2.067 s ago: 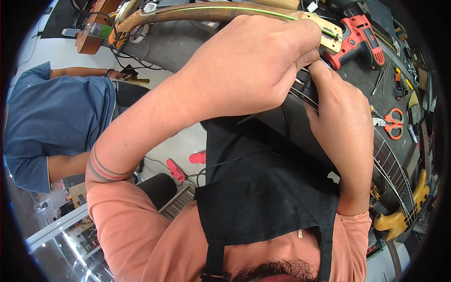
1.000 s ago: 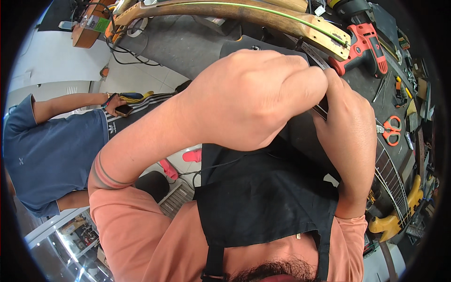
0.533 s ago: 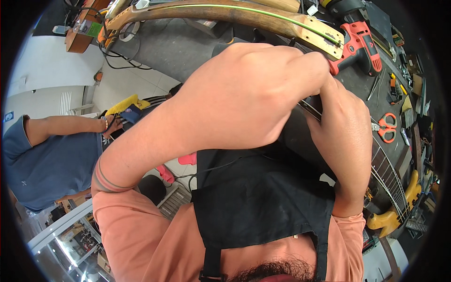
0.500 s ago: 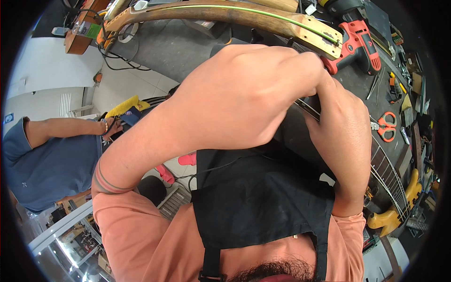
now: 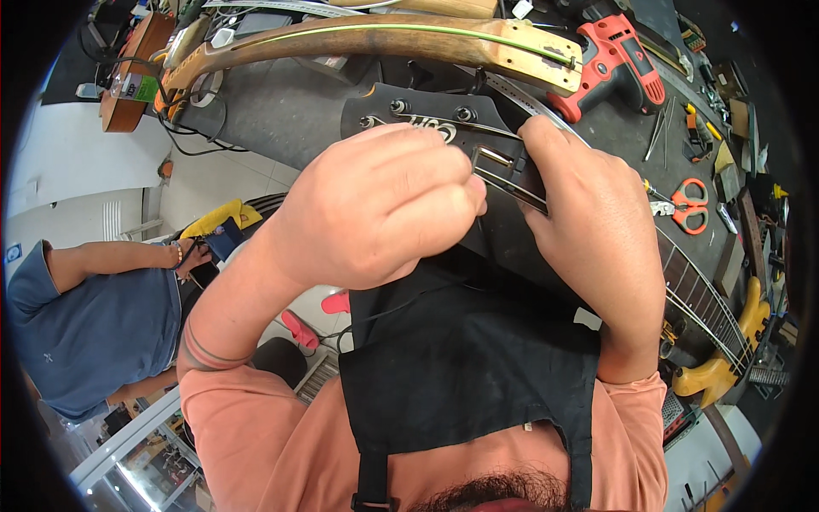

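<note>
A black guitar headstock (image 5: 435,107) with metal tuners and strings lies before me, a metal-lined slot (image 5: 495,158) showing near the nut. My left hand (image 5: 384,205) is closed in a fist at the slot's left, with a thin metal piece beside the knuckles; whatever is inside it is hidden. My right hand (image 5: 584,222) is wrapped round the neck just right of the slot, thumb along the strings. The fretted neck (image 5: 708,307) continues beyond my right wrist toward a yellow guitar body (image 5: 712,380).
Across the bench (image 5: 281,102) are a loose wooden neck (image 5: 384,38) with a green rod, a red drill (image 5: 618,60), orange-handled scissors (image 5: 689,200), cables and small tools. At the left, a co-worker in blue (image 5: 102,316) holds a yellow cloth (image 5: 213,218). Pink slippers (image 5: 303,328) lie on the floor.
My left hand has moved down and left, uncovering the headstock and slot. My right fingertips have come into sight. The bench appears shifted left, and the co-worker sits lower in the picture.
</note>
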The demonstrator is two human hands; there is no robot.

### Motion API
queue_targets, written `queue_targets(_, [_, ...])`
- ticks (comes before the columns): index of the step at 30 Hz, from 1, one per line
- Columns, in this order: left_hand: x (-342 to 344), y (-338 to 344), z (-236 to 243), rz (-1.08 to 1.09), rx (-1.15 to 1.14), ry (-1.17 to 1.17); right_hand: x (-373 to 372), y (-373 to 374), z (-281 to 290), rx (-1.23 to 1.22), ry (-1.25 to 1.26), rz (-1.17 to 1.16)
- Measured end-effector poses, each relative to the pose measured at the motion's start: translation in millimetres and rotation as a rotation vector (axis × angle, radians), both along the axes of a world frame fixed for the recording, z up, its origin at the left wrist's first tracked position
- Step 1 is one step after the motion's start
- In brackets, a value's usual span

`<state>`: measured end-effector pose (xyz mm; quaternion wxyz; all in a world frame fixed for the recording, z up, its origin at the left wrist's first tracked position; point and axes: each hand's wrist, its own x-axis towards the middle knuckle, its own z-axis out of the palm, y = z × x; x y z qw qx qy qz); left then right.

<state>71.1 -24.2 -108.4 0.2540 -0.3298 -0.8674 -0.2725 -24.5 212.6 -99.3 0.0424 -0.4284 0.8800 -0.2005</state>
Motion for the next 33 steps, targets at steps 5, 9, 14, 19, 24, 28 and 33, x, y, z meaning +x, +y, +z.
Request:
queue_targets(5, [-6.1,-8.9,0.0,-0.086,-0.076,0.061,-1.0,-1.3,1.1,-0.052,0.063,0.035])
queue_targets(9, [-9.3,-2.9,0.2,-0.003,0.027,0.020,1.0,-3.4,2.2,-0.038,0.062,0.010])
queue_targets(14, [-12.7,4.1,-14.1,0.093,0.104,0.119,3.1,-5.4,7.0,0.002,0.061,0.014])
queue_targets(19, [-21.9,8.9,-15.6,0.122,0.138,0.109,5.4,-7.6,5.9,0.035,0.064,-0.015])
queue_targets(24, [-18.5,13.1,-30.2,0.137,0.128,0.293,5.1,-8.0,6.8,0.021,0.062,-0.011])
queue_targets(28, [-19.6,6.0,-20.2,0.131,0.138,0.169,6.2,-9.1,8.3,0.026,0.049,-0.021])
queue_targets(33, [-25.5,7.6,9.3,0.204,0.226,-0.134,5.9,-9.2,7.7,0.004,0.055,-0.002])
